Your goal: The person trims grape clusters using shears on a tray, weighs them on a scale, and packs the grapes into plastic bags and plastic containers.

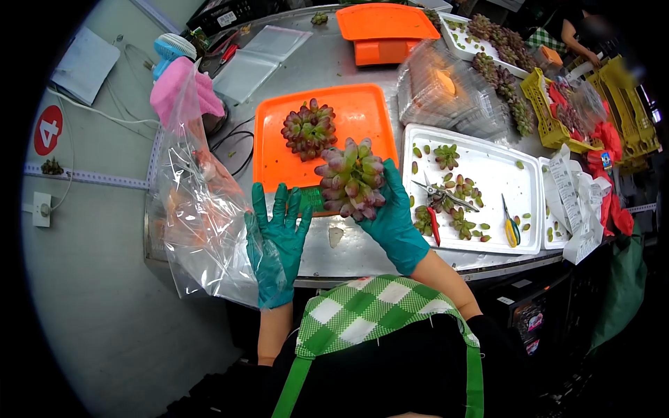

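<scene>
My right hand, in a green glove, grips a succulent rosette with plump purple-green leaves from its right side. The plant is above the near edge of an orange tray-topped scale, partly covering the scale's green display. A second succulent sits on the orange tray. My left hand, also gloved, is open with its fingers spread, left of the held plant. A clear plastic bag lies against its wrist side, and film overlaps part of the palm.
On the right, a white foam tray holds loose leaves, small rosettes, red-handled pruners and yellow-handled scissors. Clear plastic boxes and another orange scale stand behind. A pink cloth is at left. Another person's arm shows at far right.
</scene>
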A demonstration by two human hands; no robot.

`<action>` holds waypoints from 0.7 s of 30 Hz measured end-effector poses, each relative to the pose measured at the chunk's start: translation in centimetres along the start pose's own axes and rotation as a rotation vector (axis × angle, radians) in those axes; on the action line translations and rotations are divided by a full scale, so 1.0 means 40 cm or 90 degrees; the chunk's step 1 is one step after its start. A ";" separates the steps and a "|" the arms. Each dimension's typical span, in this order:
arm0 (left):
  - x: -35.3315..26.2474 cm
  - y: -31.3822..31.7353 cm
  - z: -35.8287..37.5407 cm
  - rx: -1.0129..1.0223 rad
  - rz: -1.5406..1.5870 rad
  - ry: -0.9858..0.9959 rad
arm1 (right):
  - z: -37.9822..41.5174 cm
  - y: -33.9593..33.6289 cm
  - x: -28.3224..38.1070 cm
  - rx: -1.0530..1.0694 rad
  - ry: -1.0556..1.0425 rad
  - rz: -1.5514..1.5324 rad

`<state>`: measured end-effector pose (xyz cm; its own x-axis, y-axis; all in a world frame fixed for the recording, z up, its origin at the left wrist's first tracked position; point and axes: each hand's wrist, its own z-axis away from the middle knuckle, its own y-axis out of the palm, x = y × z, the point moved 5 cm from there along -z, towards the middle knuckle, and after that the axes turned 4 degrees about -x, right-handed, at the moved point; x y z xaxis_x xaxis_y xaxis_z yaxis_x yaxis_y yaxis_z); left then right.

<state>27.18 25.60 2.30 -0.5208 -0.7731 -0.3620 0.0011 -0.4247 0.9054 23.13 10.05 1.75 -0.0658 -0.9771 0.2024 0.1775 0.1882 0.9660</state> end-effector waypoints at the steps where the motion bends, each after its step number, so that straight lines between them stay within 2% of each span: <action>1: -0.001 -0.002 0.001 -0.001 0.004 0.001 | -0.009 -0.020 -0.003 0.000 0.003 -0.008; 4: -0.004 -0.005 0.004 -0.005 0.008 0.007 | -0.021 -0.063 -0.013 0.067 0.044 -0.193; 6: -0.007 -0.005 0.006 -0.009 0.002 0.017 | -0.030 -0.081 -0.010 0.065 0.050 -0.239; 9: -0.017 -0.009 0.015 0.001 0.003 0.020 | -0.037 -0.089 -0.006 -0.028 0.030 -0.142; 12: -0.055 -0.047 0.019 -0.033 -0.102 0.050 | -0.017 -0.047 -0.002 -0.093 0.041 -0.116; 14: -0.106 -0.050 0.049 -0.148 -0.276 0.157 | -0.001 -0.019 -0.003 -0.138 0.043 -0.115; 16: -0.193 -0.114 0.076 -0.227 -0.300 0.278 | 0.004 0.002 0.001 -0.157 0.029 -0.091; 18: -0.285 -0.131 0.121 -0.304 -0.412 0.447 | -0.002 -0.005 0.006 -0.154 0.016 -0.074; 19: -0.309 -0.110 0.153 -0.338 -0.418 0.464 | -0.015 -0.029 0.012 -0.141 0.009 -0.070; 21: -0.394 -0.230 0.202 -0.315 -0.387 0.512 | -0.041 -0.042 0.029 -0.155 -0.003 -0.069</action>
<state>28.48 45.48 1.47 0.1516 -0.3774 -0.9135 0.3671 -0.8366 0.4066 24.38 8.44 0.11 -0.1018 -0.9896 0.1019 0.4001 0.0530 0.9149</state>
